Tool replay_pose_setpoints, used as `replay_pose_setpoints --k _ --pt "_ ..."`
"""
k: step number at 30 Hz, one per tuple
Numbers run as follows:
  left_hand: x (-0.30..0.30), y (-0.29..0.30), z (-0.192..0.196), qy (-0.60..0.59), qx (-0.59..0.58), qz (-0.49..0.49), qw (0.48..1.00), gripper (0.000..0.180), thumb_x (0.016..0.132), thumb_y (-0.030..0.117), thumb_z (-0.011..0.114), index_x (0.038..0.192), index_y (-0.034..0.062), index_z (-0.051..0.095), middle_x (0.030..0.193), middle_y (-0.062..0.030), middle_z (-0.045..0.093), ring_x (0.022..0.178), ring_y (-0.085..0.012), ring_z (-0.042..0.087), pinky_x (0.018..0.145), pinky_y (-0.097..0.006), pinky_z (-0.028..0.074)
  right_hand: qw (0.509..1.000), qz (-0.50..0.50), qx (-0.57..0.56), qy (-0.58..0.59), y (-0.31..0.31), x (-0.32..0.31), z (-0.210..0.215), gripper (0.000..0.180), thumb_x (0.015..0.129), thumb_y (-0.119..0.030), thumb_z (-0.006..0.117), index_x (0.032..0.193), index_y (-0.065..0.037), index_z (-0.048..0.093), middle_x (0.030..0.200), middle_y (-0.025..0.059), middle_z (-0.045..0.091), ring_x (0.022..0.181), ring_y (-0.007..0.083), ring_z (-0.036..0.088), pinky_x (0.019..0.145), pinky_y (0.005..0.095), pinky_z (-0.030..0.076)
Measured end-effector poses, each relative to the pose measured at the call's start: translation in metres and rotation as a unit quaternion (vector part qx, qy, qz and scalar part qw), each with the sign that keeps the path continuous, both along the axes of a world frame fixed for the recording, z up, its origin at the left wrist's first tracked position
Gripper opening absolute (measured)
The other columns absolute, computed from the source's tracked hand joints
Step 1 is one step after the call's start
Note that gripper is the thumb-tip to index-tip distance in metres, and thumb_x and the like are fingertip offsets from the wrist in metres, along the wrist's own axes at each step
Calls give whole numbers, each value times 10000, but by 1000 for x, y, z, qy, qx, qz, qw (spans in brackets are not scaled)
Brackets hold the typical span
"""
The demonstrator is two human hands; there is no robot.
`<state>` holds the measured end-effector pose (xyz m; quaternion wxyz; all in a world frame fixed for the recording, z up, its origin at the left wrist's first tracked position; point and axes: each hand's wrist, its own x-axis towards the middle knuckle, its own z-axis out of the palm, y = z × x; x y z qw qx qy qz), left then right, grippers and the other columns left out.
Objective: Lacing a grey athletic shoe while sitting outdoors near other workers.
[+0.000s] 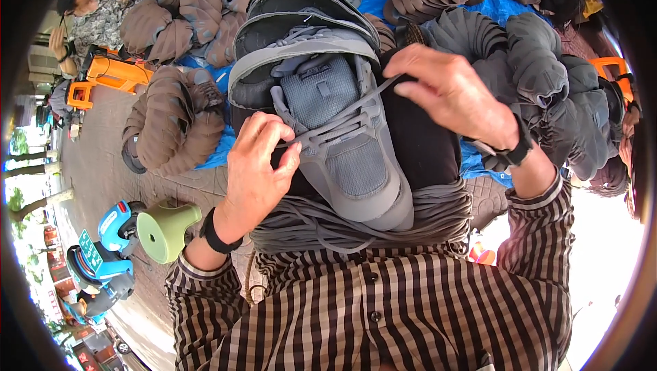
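A grey shoe upper (356,169) lies across my lap with its toe toward me and its padded tongue showing. A grey shoelace (373,92) crosses its lower eyelets. At the upper's right side, my right hand (457,94) pinches one length of this lace, drawn up and outward. My left hand (256,162) is at the left eyelet edge, thumb and forefinger closed on the lace there. More grey uppers (256,49) are nested behind this one. A thick bundle of loose grey laces (301,224) is spread over my lap, below the toe.
Stacks of brown uppers (171,118) and grey uppers (537,56) lie on a blue sheet (219,145). An orange stool (113,73) and a green stool (163,234) stand on the left. Another person (102,11) sits at the far left; blue scooters (113,231) are parked beyond.
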<state>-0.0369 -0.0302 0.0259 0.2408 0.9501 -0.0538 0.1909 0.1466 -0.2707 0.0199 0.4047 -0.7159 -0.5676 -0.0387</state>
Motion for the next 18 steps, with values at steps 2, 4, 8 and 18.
replay_pose_setpoints --k 2,4,8,18 --pt "3 3 4 65 -54 -19 996 207 712 -29 685 858 19 546 877 -118 561 808 -305 568 706 -380 471 997 6 -72 -5 5 -8 -5 248 777 3 678 1014 39 615 1033 149 640 898 328 645 746 373 528" --pt "8 4 10 42 -24 -24 999 186 730 -29 672 849 25 540 804 -107 571 744 -314 571 706 -377 467 995 -8 -96 -19 9 -12 -9 270 766 -13 691 1020 20 606 989 131 624 881 322 635 713 366 523" --pt "9 18 32 195 -201 -36 959 140 811 20 665 933 18 598 719 -91 607 634 -186 592 605 -270 466 968 -47 -125 -214 14 -17 -10 283 715 -53 661 985 -30 581 845 103 549 745 259 632 630 360 503" --pt "25 25 68 210 -89 -50 972 83 832 26 625 884 -11 573 618 -89 526 545 -170 495 538 -307 405 954 -73 -85 -280 8 -17 -5 274 694 -36 641 962 -35 582 877 83 535 765 232 614 631 347 501"
